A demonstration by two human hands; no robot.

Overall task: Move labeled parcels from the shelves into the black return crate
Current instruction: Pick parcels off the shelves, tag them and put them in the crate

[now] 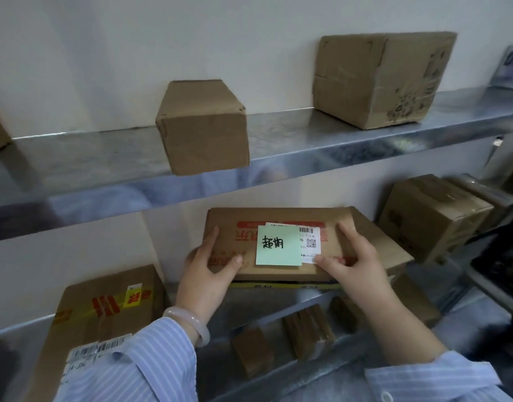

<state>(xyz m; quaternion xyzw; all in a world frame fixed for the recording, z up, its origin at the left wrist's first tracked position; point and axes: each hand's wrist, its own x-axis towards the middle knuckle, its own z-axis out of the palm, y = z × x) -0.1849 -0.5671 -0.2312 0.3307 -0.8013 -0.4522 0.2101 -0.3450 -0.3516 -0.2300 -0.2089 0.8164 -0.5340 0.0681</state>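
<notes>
Plain white wall behind, softly and evenly lit. Two galvanized steel shelves run across it — upper shelf glossy, front lip mirroring blue blurs; lower shelf equally shiny, mottled with reflections.

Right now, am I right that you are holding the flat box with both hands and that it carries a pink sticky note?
Not quite: the head view shows the sticky note on the flat box is pale green, not pink. The left hand and right hand both hold the box.
</notes>
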